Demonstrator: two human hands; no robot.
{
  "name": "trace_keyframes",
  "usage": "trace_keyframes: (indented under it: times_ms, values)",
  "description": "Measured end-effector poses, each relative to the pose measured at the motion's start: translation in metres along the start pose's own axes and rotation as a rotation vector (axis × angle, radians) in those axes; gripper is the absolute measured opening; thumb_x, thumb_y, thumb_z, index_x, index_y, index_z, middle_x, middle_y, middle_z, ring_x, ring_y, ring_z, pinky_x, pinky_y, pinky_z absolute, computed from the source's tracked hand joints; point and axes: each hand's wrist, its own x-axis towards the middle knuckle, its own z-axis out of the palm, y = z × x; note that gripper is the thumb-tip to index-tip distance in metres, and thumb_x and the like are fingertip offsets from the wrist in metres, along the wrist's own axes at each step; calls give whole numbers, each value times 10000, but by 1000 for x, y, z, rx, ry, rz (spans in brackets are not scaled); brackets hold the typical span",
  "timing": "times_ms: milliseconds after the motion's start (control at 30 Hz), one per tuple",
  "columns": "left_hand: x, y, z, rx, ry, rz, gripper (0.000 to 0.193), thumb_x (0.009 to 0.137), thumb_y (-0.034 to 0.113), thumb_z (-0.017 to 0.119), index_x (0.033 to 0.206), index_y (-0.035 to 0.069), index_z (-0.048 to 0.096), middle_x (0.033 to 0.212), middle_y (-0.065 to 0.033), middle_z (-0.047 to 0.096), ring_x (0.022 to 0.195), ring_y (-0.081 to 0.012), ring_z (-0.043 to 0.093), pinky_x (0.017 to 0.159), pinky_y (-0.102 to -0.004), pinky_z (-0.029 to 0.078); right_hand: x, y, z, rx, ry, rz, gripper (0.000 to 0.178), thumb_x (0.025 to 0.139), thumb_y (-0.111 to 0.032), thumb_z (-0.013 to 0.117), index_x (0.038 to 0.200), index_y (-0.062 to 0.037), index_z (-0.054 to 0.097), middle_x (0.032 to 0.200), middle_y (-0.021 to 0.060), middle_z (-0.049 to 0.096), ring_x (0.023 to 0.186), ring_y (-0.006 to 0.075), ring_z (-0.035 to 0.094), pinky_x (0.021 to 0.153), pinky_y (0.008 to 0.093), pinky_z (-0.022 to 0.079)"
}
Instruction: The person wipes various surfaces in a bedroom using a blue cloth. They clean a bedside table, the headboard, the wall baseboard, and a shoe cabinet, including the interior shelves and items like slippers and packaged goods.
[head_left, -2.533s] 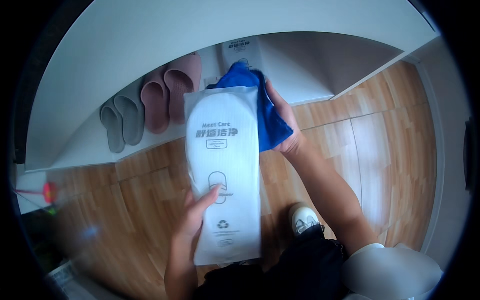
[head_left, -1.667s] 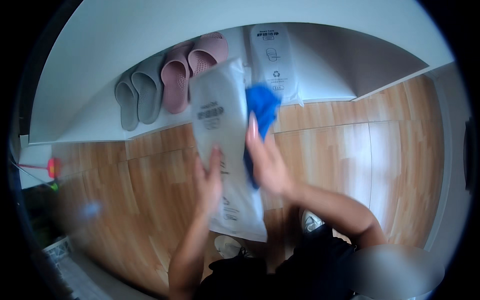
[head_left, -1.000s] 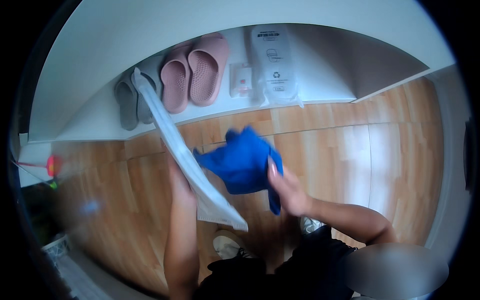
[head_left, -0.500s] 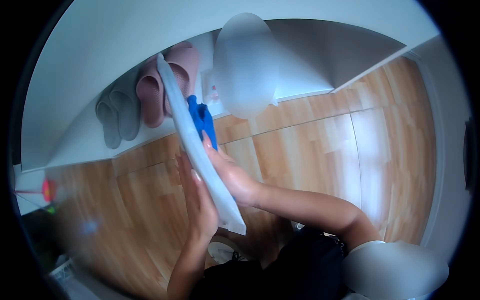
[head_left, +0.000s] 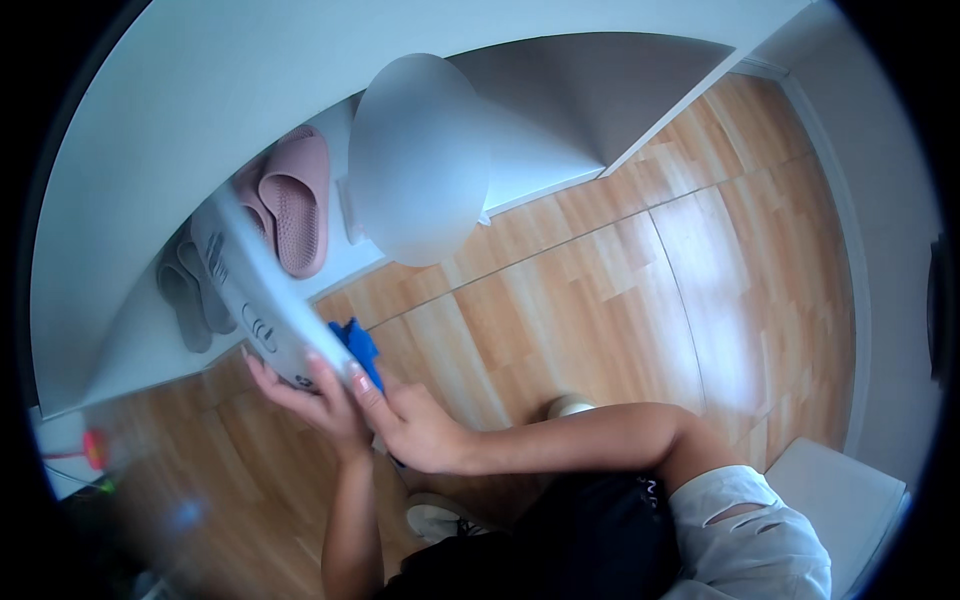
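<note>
A long, flat white package (head_left: 268, 310) with dark printed markings slants up and away from me, held between both hands. My left hand (head_left: 325, 400) has its fingers against the printed face, on the underside. My right hand (head_left: 420, 425) grips the near end from the other side, its thumb along the edge. A crumpled blue cloth (head_left: 357, 345) sticks out between the package and my right hand. The far end of the package is blurred and overlaps the slippers on the shelf.
Beyond my hands a low white shelf (head_left: 540, 190) holds pink slippers (head_left: 298, 210) and grey slippers (head_left: 190, 300). A pale blurred oval (head_left: 420, 160) covers part of it. Below is a wood-look floor (head_left: 560, 300). To the right stand a white box-like piece (head_left: 835, 500) and a wall (head_left: 850, 130).
The package has swung left and tilted, so its printed face now shows. Both hands have moved left and lower with it, and the blue cloth came along. The view has shifted too.
</note>
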Motion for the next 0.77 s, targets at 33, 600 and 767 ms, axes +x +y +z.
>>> trace_keyframes:
  times_ms: [33,600,767]
  values:
    - [2,7,4,65,-64,122,732,841,315,570,1368,29,151,1304,-202,296,1174,-304,359,946,-383,322,3,3,2,49,102,0,481,933,-399,321,1056,51,438,677,230,574,625,330,593,605,377,463]
    - [56,123,96,-349,-778,-180,269,875,66,511,1110,-63,485,1057,-107,566,934,-111,536,797,-232,433,7,-23,-173,147,847,-445,325,918,-259,440,732,-8,530,548,102,486,495,120,447,484,275,379]
    - [80,134,135,-450,-753,-498,358,865,108,533,1176,-53,459,1117,-104,542,1034,-159,498,929,-284,353,54,-25,-250,-824,860,-646,175,833,-200,508,925,-88,608,877,90,574,962,241,473,933,506,252]
